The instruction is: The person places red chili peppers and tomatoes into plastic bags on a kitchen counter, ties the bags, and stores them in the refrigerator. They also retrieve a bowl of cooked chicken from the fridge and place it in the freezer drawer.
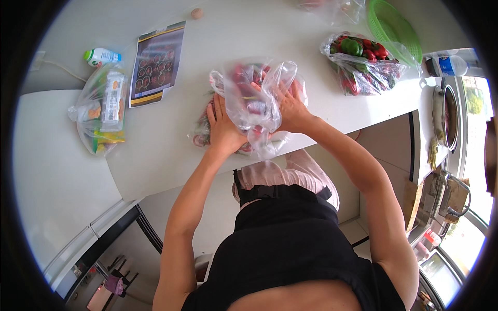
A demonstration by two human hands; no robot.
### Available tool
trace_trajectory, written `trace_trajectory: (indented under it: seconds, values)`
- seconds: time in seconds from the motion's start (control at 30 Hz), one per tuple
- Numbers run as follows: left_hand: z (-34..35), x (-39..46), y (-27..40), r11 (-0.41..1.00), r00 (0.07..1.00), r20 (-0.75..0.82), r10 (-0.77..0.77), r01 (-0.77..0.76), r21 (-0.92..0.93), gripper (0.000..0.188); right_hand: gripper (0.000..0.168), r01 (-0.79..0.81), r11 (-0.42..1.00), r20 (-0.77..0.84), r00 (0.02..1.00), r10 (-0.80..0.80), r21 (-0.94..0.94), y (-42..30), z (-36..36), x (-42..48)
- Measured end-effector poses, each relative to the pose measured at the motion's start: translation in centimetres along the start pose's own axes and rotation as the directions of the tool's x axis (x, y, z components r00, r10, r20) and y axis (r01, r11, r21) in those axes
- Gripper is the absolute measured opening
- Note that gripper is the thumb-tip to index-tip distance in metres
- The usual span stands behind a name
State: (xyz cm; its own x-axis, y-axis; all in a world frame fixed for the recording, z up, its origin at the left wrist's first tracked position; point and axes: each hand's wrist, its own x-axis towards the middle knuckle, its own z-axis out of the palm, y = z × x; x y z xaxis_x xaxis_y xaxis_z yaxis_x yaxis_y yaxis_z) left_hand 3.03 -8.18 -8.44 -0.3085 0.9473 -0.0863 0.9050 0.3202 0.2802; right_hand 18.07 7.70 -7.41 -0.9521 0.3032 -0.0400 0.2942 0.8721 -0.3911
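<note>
A clear plastic bag (253, 97) of dark red produce sits in front of me near the counter's front edge; the plastic blurs its contents. My left hand (227, 130) grips its left side, fingers pointing away from me. On the other side, my right hand (293, 110) holds the bag, its fingers partly covered by loose film. Under and beside my left hand lies another clear bag (202, 132) with red and green produce. The crumpled plastic hides where the two bags meet.
At left lie a bag of packaged goods (103, 112), a white bottle (103, 57) and a printed sheet (157, 64). A bag of red and green peppers (362, 64) rests at right, near a green plastic basket (393, 31). A steel pot (446, 116) stands beyond the counter's right end.
</note>
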Motion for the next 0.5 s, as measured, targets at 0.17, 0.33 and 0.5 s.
trace_trajectory:
  seconds: [0.17,0.33,0.5]
  values:
    - [-0.2,0.1,0.6,0.999,0.998,0.038,-0.049,0.049,0.022,0.11,0.125,0.006,0.999,-0.093,0.996,-0.01,-0.049,-0.1,1.4,0.4]
    - [-0.1,0.0,0.6,0.999,0.999,0.018,-0.036,0.036,0.021,0.105,0.109,0.019,0.997,-0.138,0.99,-0.029,-0.076,0.1,1.8,0.3]
    - [0.2,-0.1,0.6,0.999,1.0,0.02,-0.008,0.007,0.052,0.1,0.098,0.004,0.998,-0.111,0.994,-0.011,-0.068,-0.1,1.7,0.2]
